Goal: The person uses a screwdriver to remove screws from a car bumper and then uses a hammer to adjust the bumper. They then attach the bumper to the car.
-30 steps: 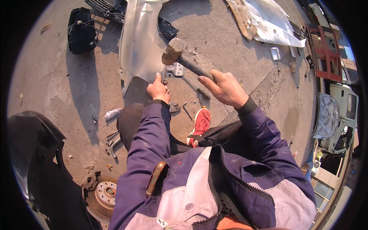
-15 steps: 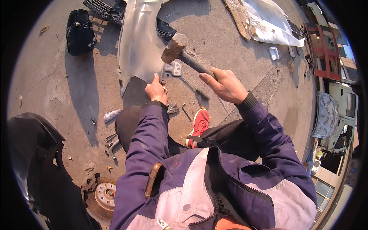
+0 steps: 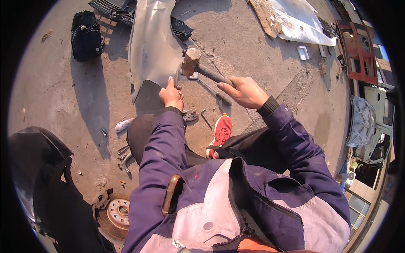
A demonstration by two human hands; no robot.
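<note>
Your right hand (image 3: 249, 92) is clamped around the hammer (image 3: 206, 71) near the handle's end, probably for swing room; its head sits by the panel's right edge, contact unclear. Your left hand (image 3: 171, 97) is at the near end of the silver fender panel (image 3: 154, 50), thumb up, likely steadying it; fingers partly hidden, can't tell if that grip is closed on it. Panel lies ahead of you on the ground (image 3: 270, 63). Loose screwdriver-like tool (image 3: 222, 98) lies near your red shoe (image 3: 222, 128), presumably for easy reach.
</note>
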